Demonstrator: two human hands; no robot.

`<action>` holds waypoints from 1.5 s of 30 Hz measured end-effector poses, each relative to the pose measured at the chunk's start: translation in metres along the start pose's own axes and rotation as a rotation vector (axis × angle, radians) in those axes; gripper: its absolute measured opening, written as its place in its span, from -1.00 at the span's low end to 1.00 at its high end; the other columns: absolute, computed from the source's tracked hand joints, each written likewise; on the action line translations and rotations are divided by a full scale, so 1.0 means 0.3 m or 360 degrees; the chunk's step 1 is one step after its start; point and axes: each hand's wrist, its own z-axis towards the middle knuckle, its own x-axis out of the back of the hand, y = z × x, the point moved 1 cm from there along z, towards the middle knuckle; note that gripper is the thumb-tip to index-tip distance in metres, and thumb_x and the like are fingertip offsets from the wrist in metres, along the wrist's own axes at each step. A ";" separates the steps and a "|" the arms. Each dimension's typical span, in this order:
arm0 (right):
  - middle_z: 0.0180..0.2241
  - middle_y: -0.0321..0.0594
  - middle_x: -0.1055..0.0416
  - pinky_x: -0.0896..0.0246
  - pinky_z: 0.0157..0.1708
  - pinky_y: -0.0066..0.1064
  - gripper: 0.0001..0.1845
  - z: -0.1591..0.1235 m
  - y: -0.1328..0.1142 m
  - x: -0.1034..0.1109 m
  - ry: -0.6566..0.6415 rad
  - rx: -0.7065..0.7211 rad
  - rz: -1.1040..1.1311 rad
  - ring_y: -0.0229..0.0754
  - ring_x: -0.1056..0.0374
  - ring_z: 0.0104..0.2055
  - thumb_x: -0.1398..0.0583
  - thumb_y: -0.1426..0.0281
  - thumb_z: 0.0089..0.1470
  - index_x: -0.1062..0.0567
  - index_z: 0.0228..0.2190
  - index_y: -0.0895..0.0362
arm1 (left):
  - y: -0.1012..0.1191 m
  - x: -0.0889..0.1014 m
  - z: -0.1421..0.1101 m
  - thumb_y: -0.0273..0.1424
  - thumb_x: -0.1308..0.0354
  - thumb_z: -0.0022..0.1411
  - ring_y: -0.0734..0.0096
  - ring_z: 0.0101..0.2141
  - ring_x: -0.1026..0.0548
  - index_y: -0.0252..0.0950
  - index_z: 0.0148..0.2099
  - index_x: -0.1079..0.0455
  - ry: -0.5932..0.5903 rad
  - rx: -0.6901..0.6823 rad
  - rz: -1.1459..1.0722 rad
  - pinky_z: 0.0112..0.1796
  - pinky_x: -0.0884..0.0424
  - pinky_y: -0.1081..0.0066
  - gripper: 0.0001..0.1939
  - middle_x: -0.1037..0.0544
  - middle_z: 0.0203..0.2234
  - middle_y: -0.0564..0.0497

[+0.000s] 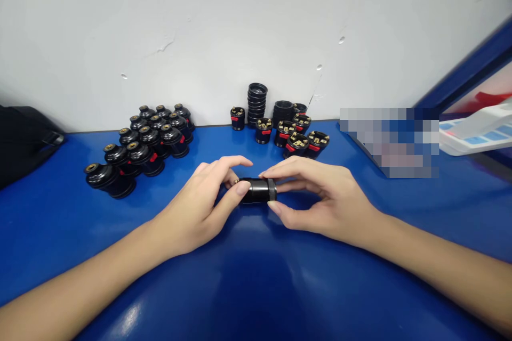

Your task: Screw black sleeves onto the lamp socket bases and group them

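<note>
A black lamp holder (pixel 259 191) lies on its side between my hands, just above or on the blue table. Its left end, where small brass contacts show, is gripped by my left hand (pixel 204 200), thumb in front and forefinger raised behind. A black ribbed ring (pixel 272 190) sits at the right end of the lamp holder. Around that ring my right hand (pixel 326 197) pinches with thumb and fingertips. Part of the lamp holder's far side is hidden by the fingers.
Several capped lamp holders (pixel 148 157) stand in rows on the left. Behind my hands are several uncapped bodies with red switches (pixel 297 145) and a tall stack of black threaded rings (pixel 256 105). A white tray (pixel 476 136) is right; a black bag (pixel 28 138) is left.
</note>
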 end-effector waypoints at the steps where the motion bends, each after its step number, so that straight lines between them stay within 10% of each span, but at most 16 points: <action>1: -0.10 -0.21 -0.66 -0.77 -0.02 -0.17 -0.68 0.000 0.000 0.000 -0.0001 0.0001 -0.0004 -0.06 -0.70 -0.09 -0.42 0.47 0.16 -0.65 -0.04 0.01 | -0.002 -0.001 -0.002 -0.26 0.00 0.66 0.30 -0.22 -0.55 -0.09 0.34 -0.23 -0.0003 -0.0006 -0.0006 -0.05 -0.39 0.20 -0.69 -0.56 -0.26 0.08; 9: -0.11 -0.22 -0.66 -0.77 -0.03 -0.21 -0.65 -0.001 0.008 0.002 0.0036 -0.0009 0.0011 -0.06 -0.70 -0.09 -0.43 0.49 0.15 -0.63 -0.04 0.00 | -0.013 -0.019 -0.009 -0.36 -0.41 0.40 0.20 0.04 -0.52 -0.04 0.44 -0.06 0.0228 -0.0243 -0.0161 0.12 -0.42 0.15 -0.24 -0.52 0.05 -0.06; 16: -0.11 -0.18 -0.66 -0.76 -0.04 -0.28 -0.65 0.003 0.001 -0.002 0.0003 0.0047 -0.0004 -0.11 -0.69 -0.10 -0.42 0.52 0.15 -0.63 -0.03 0.06 | -0.007 -0.009 -0.008 -0.26 -0.17 0.59 0.21 -0.07 -0.60 -0.06 0.45 -0.04 -0.0001 -0.0105 -0.0112 0.03 -0.45 0.14 -0.46 -0.59 -0.10 -0.02; 22: -0.11 -0.18 -0.67 -0.76 -0.01 -0.27 -0.66 0.001 0.003 -0.002 0.0018 0.0023 0.0030 -0.10 -0.70 -0.09 -0.42 0.54 0.14 -0.64 -0.04 0.09 | -0.025 -0.018 -0.004 -0.45 -0.35 0.46 0.23 0.02 -0.58 0.04 0.48 -0.08 0.0222 -0.0436 -0.0077 0.11 -0.44 0.17 -0.26 -0.57 0.02 0.00; 26: -0.11 -0.20 -0.66 -0.76 -0.01 -0.22 -0.66 0.001 0.004 -0.003 0.0001 0.0023 0.0045 -0.08 -0.70 -0.09 -0.43 0.52 0.14 -0.64 -0.04 0.06 | -0.029 -0.017 -0.003 -0.10 -0.48 0.33 0.10 0.03 -0.57 0.02 0.51 -0.03 0.0097 -0.0277 -0.0098 0.10 -0.44 0.08 -0.09 -0.58 0.04 -0.04; 31: -0.12 -0.21 -0.66 -0.76 -0.04 -0.27 -0.64 0.001 0.003 -0.002 -0.0008 0.0045 0.0007 -0.10 -0.69 -0.10 -0.42 0.53 0.15 -0.64 -0.03 0.03 | -0.011 -0.007 -0.007 -0.27 -0.02 0.66 0.18 -0.07 -0.59 -0.07 0.44 -0.10 -0.0020 -0.0098 -0.0054 0.04 -0.41 0.11 -0.58 -0.62 -0.17 0.02; 45: -0.16 -0.22 -0.66 -0.73 -0.01 -0.35 -0.68 0.002 0.006 -0.003 -0.0005 -0.0060 0.0045 -0.14 -0.71 -0.12 -0.45 0.51 0.11 -0.65 -0.07 0.11 | -0.031 -0.023 -0.011 -0.33 -0.34 0.47 0.22 -0.13 -0.57 -0.11 0.08 -0.20 0.0213 -0.0320 -0.0132 -0.09 -0.50 0.13 -0.65 -0.54 -0.10 -0.03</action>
